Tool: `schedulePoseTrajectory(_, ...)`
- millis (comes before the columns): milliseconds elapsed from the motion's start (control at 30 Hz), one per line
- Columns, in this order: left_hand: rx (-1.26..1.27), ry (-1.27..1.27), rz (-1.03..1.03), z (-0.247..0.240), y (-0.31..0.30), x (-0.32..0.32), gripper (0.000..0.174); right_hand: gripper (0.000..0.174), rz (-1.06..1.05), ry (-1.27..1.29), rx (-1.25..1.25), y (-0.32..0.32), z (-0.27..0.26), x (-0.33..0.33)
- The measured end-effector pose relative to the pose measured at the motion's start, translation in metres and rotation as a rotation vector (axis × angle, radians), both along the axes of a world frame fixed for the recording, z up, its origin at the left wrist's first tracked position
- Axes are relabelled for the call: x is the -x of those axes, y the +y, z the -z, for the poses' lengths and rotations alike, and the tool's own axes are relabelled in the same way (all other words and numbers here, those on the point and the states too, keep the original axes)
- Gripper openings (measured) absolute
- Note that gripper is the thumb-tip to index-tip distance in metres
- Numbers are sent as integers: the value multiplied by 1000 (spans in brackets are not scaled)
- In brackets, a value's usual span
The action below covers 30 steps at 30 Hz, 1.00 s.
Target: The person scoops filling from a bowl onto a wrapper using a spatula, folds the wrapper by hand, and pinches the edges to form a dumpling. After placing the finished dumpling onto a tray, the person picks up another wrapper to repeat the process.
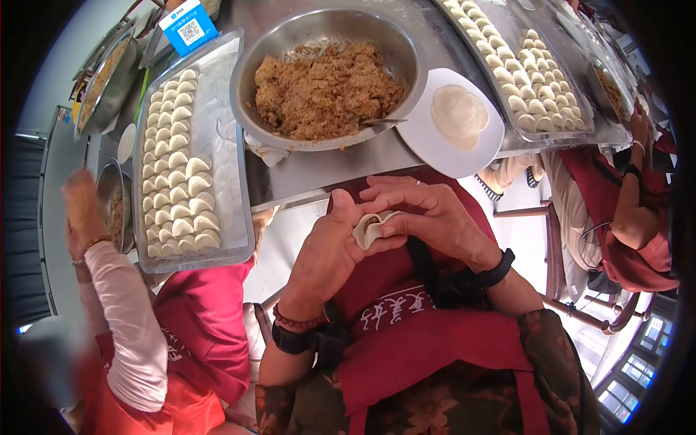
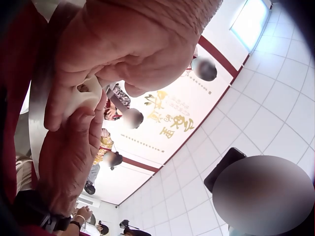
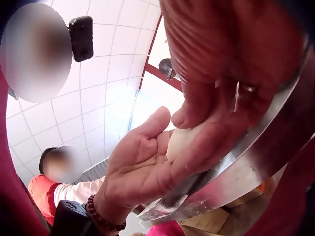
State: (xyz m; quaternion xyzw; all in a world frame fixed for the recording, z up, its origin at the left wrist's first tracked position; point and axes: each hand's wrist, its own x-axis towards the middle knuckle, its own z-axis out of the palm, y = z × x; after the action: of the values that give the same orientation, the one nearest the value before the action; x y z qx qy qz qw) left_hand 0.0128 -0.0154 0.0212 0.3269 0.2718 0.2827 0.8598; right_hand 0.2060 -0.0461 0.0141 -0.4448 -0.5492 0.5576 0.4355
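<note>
A small dough wrapper (image 1: 370,228), folded over brown filling with one side gaping, is held between both hands in front of the apron. The left hand (image 1: 324,250) cradles it from below on its fingers, thumb pointing up. The right hand (image 1: 435,221) pinches its edge between thumb and fingers. In the left wrist view the filling shows in the gap of the dough (image 2: 84,96). The right wrist view has the pale dough (image 3: 181,142) partly hidden behind fingers.
A steel bowl (image 1: 243,94) of brown filling stands ahead, a spoon handle at its rim. Right of it, a white plate (image 1: 482,148) bears stacked wrappers. Trays of dumplings lie left (image 1: 230,210) and far right (image 1: 507,119). Another person's arm (image 1: 127,312) is at the left.
</note>
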Motion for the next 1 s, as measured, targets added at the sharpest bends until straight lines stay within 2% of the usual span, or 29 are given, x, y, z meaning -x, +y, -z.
schedulePoseTrajectory(133, 31, 22, 23, 2, 2, 0, 79, 14, 6, 11, -35, -2, 5, 0)
schedulePoseTrajectory(233, 209, -88, -10, 7, 2, 0, 76, 12, 95, 215, 7, -5, 12, 7)
schedulePoseTrajectory(333, 394, -209, -203, 11, -5, -15, 76, 13, 136, 248, 55, -5, 10, 11)
schedulePoseTrajectory(433, 426, -356, -187, 20, -8, -15, 78, 13, 110, 63, -20, -4, 15, 11)
schedulePoseTrajectory(533, 357, -263, -149, 16, -8, -13, 76, 11, 136, 43, 31, -5, 7, 14)
schedulePoseTrajectory(633, 341, -169, -125, 23, -7, -9, 74, 16, 70, 35, -66, -3, 22, 9)
schedulePoseTrajectory(733, 256, -43, -42, 24, -6, -6, 80, 22, 78, -28, -98, -4, 23, 7)
schedulePoseTrajectory(833, 182, 28, -6, 17, -6, -6, 78, 26, 74, 78, 99, -5, 12, 11)
schedulePoseTrajectory(933, 109, 78, 52, 13, -3, -5, 75, 24, 28, -81, -20, -3, 8, 10)
schedulePoseTrajectory(1000, 93, 102, 55, 11, -3, -5, 75, 25, 38, -85, -35, -3, 10, 10)
